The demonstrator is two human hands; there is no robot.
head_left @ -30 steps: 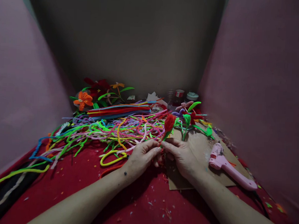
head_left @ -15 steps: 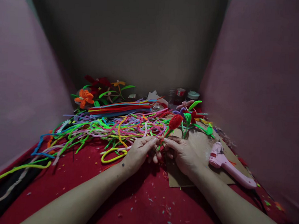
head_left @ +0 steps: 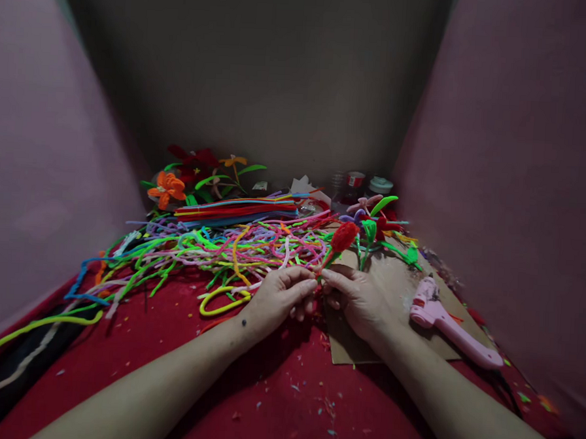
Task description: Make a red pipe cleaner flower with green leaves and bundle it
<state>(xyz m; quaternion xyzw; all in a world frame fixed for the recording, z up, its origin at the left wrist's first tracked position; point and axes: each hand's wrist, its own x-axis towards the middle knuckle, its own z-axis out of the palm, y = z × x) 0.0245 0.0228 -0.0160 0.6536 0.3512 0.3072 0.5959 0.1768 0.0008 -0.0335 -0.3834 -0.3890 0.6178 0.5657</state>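
Stretching before me, the red tabletop (head_left: 263, 408) carries a tangle of pipe cleaners (head_left: 213, 251) toward its far edge and, toward the right edge, cardboard (head_left: 348, 345) with a pink glue gun (head_left: 440, 317) partly on it. Over the middle, the left hand (head_left: 279, 299) and right hand (head_left: 362, 302) pinch a red flower (head_left: 344, 238) low down, bloom tilted rightward.

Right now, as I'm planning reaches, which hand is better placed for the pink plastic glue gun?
Probably the right hand: it is nearer the pink glue gun. The left hand is farther off, and both are at the lower end of the red fuzzy flower.
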